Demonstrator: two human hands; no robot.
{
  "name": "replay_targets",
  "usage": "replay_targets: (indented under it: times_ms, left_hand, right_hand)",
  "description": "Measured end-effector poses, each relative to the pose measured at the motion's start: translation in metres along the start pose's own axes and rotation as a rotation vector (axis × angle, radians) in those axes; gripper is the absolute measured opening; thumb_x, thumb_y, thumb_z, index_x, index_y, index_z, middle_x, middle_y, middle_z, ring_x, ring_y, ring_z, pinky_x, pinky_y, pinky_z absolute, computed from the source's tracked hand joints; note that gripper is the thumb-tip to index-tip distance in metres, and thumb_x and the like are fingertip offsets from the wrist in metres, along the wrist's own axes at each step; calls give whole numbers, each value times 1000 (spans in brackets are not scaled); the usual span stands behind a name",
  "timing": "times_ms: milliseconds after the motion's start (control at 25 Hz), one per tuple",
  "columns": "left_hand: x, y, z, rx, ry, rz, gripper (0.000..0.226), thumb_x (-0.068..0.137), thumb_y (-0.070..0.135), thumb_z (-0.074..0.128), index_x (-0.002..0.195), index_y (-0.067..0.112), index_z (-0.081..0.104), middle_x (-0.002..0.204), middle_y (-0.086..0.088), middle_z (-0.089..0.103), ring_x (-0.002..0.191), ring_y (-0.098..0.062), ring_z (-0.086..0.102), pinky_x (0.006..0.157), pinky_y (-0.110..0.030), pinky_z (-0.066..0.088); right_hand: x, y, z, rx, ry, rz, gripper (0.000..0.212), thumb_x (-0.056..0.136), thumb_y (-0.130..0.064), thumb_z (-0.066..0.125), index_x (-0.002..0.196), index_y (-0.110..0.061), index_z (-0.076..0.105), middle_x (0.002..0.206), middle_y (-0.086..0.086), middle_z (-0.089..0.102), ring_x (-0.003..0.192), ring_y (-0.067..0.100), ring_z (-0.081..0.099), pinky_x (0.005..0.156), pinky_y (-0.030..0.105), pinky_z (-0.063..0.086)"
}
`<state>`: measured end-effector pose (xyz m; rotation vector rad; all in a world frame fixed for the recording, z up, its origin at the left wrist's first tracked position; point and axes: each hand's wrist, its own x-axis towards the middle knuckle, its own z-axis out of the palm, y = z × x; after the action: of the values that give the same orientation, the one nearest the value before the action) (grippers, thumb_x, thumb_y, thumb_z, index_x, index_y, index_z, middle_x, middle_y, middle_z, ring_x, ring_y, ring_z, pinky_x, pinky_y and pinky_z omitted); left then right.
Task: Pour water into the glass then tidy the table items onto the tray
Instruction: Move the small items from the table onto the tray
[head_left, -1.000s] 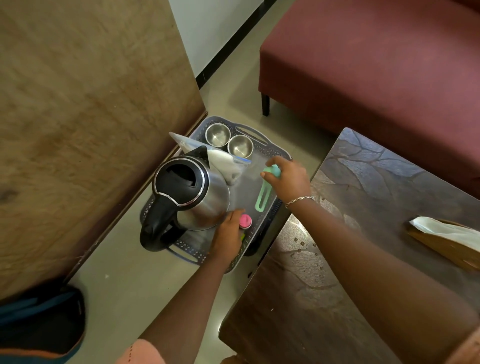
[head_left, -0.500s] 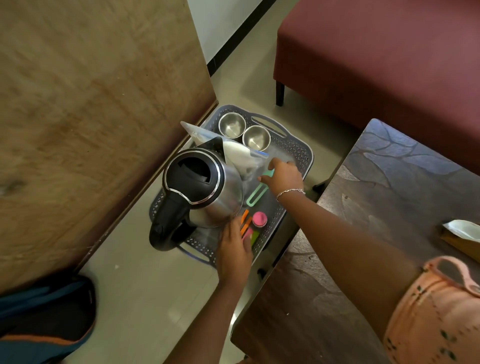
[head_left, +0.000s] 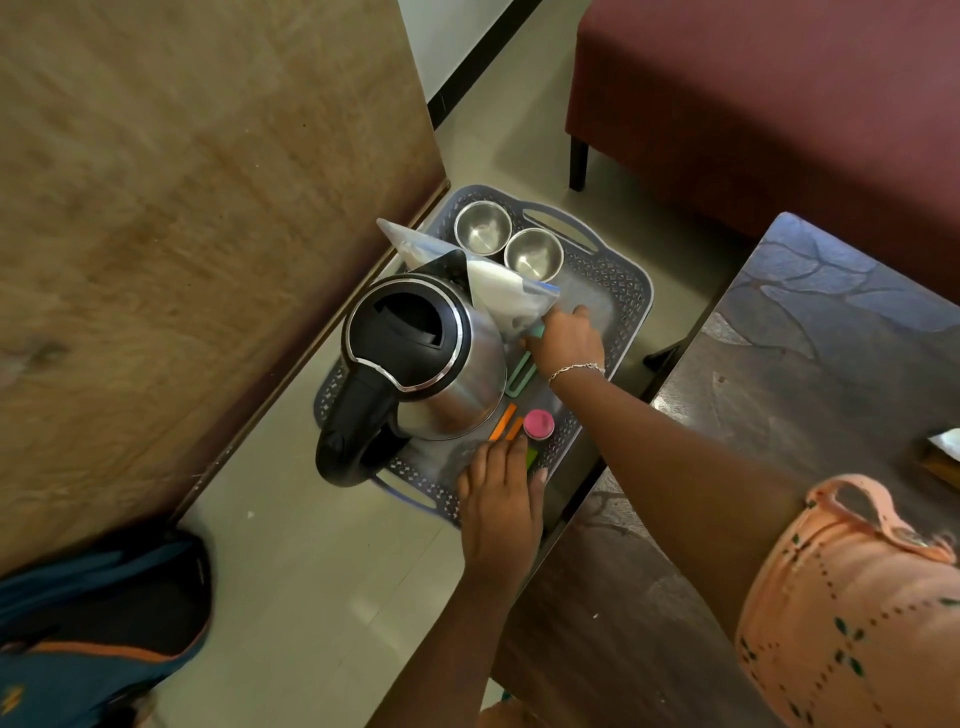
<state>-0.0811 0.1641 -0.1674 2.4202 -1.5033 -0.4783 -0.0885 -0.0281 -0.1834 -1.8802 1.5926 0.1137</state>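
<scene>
A grey perforated tray lies on the floor beside the dark table. On it stand a steel kettle with a black lid and two steel cups. A clear plastic bag, a green tool, orange sticks and a pink-capped item lie there too. My right hand grips the teal upper end of the green tool, next to the bag. My left hand rests flat on the tray's near edge, its fingers just short of the orange sticks.
A large wooden panel stands close along the tray's left side. A maroon sofa is beyond the tray. A blue and black backpack sits on the floor at the lower left. A tissue box is on the table at the right edge.
My left hand has drawn back from the pink-capped item to the tray's near edge, uncovering the orange sticks. My right hand has moved the green tool's upper end towards the bag.
</scene>
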Motion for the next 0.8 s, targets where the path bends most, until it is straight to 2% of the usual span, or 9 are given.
replay_targets:
  times_ms: [200, 280, 400, 480, 560, 680, 800]
  left_hand:
    - [0, -5, -2, -1, -32, -32, 33, 88, 26, 58, 116, 9, 59, 112, -11, 66, 108, -28, 60, 85, -42, 49]
    - [-2, -5, -5, -39, -66, -50, 36, 91, 28, 53, 121, 9, 55, 120, -11, 62, 115, -27, 55, 91, -42, 45]
    - [-6, -5, -8, -50, -119, -72, 45, 93, 32, 46, 133, 11, 44, 132, -10, 52, 125, -26, 45, 101, -40, 37]
    - [-9, 3, -12, -59, -138, -73, 53, 94, 34, 45, 140, 12, 33, 140, -10, 44, 131, -26, 38, 107, -40, 33]
    - [-12, 20, -18, -50, -121, -29, 59, 93, 34, 47, 143, 10, 27, 145, -13, 38, 136, -30, 32, 110, -42, 31]
    - [-15, 56, -22, 80, -34, 91, 65, 90, 37, 52, 141, 4, 31, 149, -21, 29, 139, -38, 25, 112, -48, 28]
    - [-21, 98, -22, 176, -45, 176, 73, 86, 43, 56, 142, 5, 30, 151, -22, 24, 139, -39, 23, 111, -50, 27]
  right_hand:
    - [-3, 4, 2, -48, -46, -26, 32, 88, -13, 50, 119, -6, 51, 121, 25, 46, 106, 44, 53, 91, 43, 43]
    - [-9, 9, -7, -51, -66, -41, 35, 88, -11, 50, 122, -2, 47, 125, 26, 43, 110, 44, 50, 93, 43, 41]
    - [-28, 18, -27, -113, 19, -166, 36, 85, -7, 50, 120, -1, 43, 125, 23, 44, 112, 40, 47, 93, 44, 39]
    - [-46, 32, -42, -244, 137, -312, 45, 83, -7, 49, 126, -1, 37, 131, 24, 42, 122, 38, 40, 106, 46, 27]
    - [-65, 51, -57, -334, 234, -423, 54, 87, -9, 46, 137, -2, 26, 144, 26, 29, 136, 38, 23, 116, 46, 9]
    - [-99, 87, -76, -383, 306, -454, 65, 92, -21, 47, 144, -6, 10, 153, 23, 10, 142, 37, 5, 114, 43, -5]
    - [-132, 129, -94, -403, 298, -413, 73, 91, -29, 48, 144, -7, 3, 154, 20, 4, 142, 34, 0, 111, 42, -9]
